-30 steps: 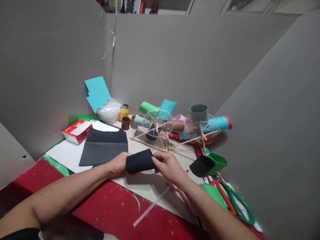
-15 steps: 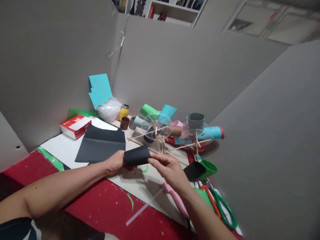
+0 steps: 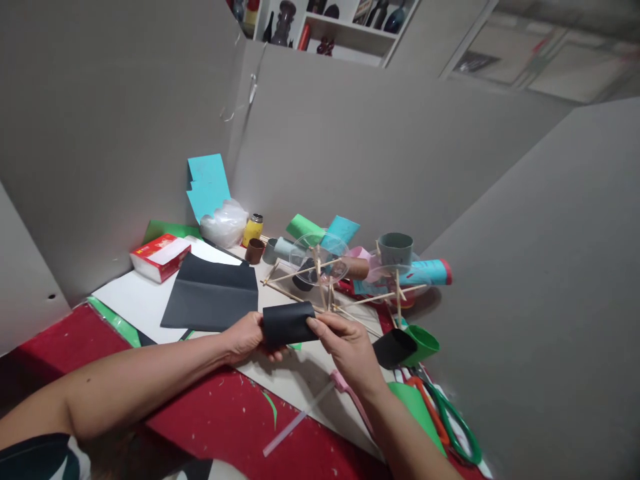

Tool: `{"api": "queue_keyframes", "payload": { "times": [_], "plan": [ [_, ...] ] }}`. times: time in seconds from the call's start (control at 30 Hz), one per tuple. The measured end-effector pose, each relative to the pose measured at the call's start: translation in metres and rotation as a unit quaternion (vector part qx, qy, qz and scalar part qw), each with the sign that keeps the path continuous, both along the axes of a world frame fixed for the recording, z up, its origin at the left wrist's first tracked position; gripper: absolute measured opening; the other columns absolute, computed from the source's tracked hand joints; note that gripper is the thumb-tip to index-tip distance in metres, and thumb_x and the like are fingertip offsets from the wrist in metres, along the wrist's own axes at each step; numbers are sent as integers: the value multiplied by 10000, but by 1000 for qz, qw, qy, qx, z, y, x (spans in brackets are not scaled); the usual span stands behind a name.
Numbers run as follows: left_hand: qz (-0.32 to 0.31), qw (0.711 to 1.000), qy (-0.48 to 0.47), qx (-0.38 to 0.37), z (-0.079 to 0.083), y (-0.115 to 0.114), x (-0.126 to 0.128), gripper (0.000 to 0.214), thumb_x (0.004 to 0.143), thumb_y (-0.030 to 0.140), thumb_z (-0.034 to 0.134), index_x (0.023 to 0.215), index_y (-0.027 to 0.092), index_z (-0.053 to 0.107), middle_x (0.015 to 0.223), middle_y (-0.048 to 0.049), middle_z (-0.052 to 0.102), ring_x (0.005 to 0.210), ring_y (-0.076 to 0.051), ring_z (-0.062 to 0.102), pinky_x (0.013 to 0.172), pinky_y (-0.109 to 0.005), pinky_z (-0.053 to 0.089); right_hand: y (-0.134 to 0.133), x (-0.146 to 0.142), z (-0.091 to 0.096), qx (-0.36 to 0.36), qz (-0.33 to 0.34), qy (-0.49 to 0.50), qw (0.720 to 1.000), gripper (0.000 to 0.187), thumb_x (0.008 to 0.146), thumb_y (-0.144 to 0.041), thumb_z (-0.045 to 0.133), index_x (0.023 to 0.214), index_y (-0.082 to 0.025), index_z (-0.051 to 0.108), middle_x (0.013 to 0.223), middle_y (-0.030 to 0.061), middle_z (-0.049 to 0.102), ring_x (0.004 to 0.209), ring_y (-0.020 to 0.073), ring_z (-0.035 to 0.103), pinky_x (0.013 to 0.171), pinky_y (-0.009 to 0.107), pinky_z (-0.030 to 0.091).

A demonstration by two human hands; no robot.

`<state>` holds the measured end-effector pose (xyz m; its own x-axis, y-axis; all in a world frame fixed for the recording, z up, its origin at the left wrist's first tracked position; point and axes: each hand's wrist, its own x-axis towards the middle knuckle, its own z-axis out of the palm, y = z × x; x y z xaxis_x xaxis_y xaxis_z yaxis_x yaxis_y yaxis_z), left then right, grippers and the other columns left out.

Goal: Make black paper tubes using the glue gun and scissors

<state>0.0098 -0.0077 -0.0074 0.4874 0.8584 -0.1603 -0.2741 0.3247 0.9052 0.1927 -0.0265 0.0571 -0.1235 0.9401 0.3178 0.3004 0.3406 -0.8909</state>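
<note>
Between my two hands is a black paper tube (image 3: 289, 325), held level over the board. My left hand (image 3: 249, 338) grips its left end, with some fingers hidden behind and below it. At the right end, my right hand (image 3: 345, 343) pinches the paper's edge between thumb and fingers. Beyond the tube stands a stick frame (image 3: 320, 280) with clear plastic discs and coloured paper tubes on it. A creased sheet of black paper (image 3: 210, 297) lies left of my hands. Under my right forearm, a pink glue gun (image 3: 353, 400) with a clear glue stick (image 3: 293, 430) is partly hidden.
Green-handled scissors (image 3: 457, 427) lie at the right by a green paper piece (image 3: 413, 407). A red tissue pack (image 3: 160, 257), a plastic bag (image 3: 225, 223) and a yellow jar (image 3: 253, 230) sit at the back left. Grey panels (image 3: 350, 147) enclose the table.
Everything sits slightly further right and lower in view as the camera shifts. Both hands keep hold of the black paper tube, and my right fingers have moved slightly along its right edge.
</note>
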Motion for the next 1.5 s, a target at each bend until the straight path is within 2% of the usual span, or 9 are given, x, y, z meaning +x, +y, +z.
{"api": "queue_keyframes", "payload": {
  "times": [0.17,0.33,0.43,0.6,0.83,0.97,1.17,1.33,1.5],
  "plan": [
    [-15,999,-22,-22,3,0,-2,311,671,314,734,869,88,655,739,-116,714,494,-131,646,430,-188,484,3,5,-4,-23,-53,49,997,278,713,-445,724,652,-176,693,456,-46,411,444,101,338,430,241,283],
    [95,994,-48,9,10,5,-7,345,743,404,699,922,117,626,1022,-134,692,508,-79,645,430,-156,471,12,19,-10,-42,-105,96,989,355,666,-496,755,739,-153,695,461,-57,404,405,89,324,388,227,228],
    [137,989,-44,46,13,3,-7,362,750,431,695,910,111,639,995,-113,696,493,-62,626,430,-148,455,15,21,-14,-48,-123,116,985,375,641,-494,773,770,-149,701,461,-62,415,389,82,323,375,220,225],
    [46,998,-39,36,13,-6,-2,432,728,499,713,882,103,635,551,-29,638,495,-132,640,457,-184,477,9,10,-12,-53,-110,118,986,347,634,-456,789,774,-145,724,470,-49,470,399,76,329,383,217,237],
    [19,988,-144,-58,21,-4,-8,282,731,295,762,884,104,623,772,-76,687,630,-153,683,473,-193,529,-7,7,6,-3,-107,103,989,341,751,-435,717,962,-169,745,716,43,686,490,103,429,436,234,336],
    [8,984,-161,-81,26,-2,-14,222,753,251,738,852,118,590,762,-54,657,646,-160,683,488,-216,551,-8,20,17,67,-163,51,983,320,785,-417,682,982,-170,736,834,71,718,564,129,505,488,247,392],
    [-26,984,-147,-96,23,-3,-14,242,749,248,741,884,109,595,749,-55,655,593,-133,656,506,-219,558,-10,23,19,81,-64,-73,992,283,798,-404,658,945,-176,739,853,75,721,677,179,620,533,257,468],
    [-40,987,-114,-104,20,-4,-11,250,760,269,731,895,113,589,674,-36,632,544,-124,641,508,-214,550,-10,19,10,92,-39,-126,987,218,815,-334,586,747,-178,722,731,50,702,657,175,617,558,252,455],
    [37,999,15,-24,28,-1,-11,274,795,335,684,930,109,610,813,-57,648,535,-94,621,474,-183,497,-7,27,17,82,-27,-244,966,260,837,-260,544,610,-178,644,612,19,637,591,151,551,577,253,392]
  ]
}}
